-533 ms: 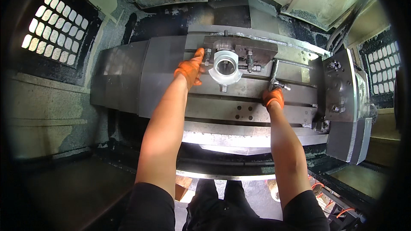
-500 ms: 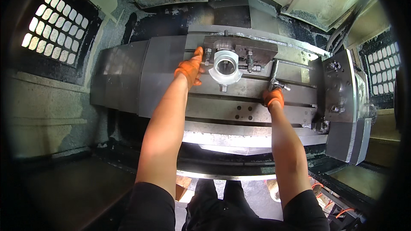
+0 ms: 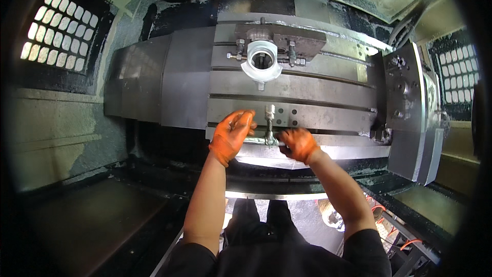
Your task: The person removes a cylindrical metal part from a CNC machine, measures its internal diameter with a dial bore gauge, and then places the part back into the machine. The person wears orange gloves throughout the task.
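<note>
My right hand (image 3: 300,145), in an orange glove, is closed on the right end of a metal socket wrench (image 3: 270,125). Its bar lies crosswise over the table's front edge, and its socket end points away from me. Beside the bar's left end is my left hand (image 3: 233,136), also gloved in orange; its fingers are bent but not wrapped round the tool. Farther back, a silver ring-shaped metal part (image 3: 262,64) with a round bore sits against a dark fixture block (image 3: 302,37). Bolts (image 3: 292,54) stand on either side of the ring.
The slotted machine table (image 3: 328,92) spans the middle. An upright plate with bolts (image 3: 405,87) rises at its right end. Grey sloping covers (image 3: 187,77) adjoin it on the left. Metal chips cling to the enclosure walls, and a grated window (image 3: 59,31) is at far left.
Both hands have drawn back toward me from the fixture area. My right hand has brought the wrench leftward and turned it crosswise. My left hand has left the ring part's side.
</note>
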Available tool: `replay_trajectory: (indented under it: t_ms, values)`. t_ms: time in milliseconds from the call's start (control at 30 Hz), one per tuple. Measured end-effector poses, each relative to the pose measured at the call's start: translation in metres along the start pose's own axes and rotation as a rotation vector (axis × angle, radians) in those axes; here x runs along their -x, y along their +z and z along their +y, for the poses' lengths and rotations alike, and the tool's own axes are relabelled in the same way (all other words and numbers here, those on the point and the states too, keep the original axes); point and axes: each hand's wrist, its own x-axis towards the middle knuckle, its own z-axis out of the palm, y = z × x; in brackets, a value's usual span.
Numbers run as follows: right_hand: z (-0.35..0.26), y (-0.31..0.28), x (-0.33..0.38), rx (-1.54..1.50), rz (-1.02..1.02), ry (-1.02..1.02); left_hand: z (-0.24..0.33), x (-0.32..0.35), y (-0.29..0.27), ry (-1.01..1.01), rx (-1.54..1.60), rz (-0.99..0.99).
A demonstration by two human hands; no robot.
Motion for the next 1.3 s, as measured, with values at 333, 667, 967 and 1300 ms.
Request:
replay_trajectory:
  t_ms: [333, 667, 967, 1300]
  values:
    - [0.009, 0.051, -0.068, -0.227, 0.147, 0.223, 0.036, 0.003, 0.033, 0.411, -0.973, 0.331]
    - [-0.041, 0.049, -0.11, -0.812, 0.256, 0.576, 0.056, -0.007, 0.048, 0.341, -1.36, 0.442]
    - [-0.036, 0.008, -0.113, -0.732, -0.202, 0.644, 0.057, -0.007, 0.056, 0.207, -0.918, 0.602]
    - [-0.031, 0.023, -0.117, -0.605, -0.138, 0.631, 0.037, -0.013, 0.045, 0.315, -0.473, 0.459]
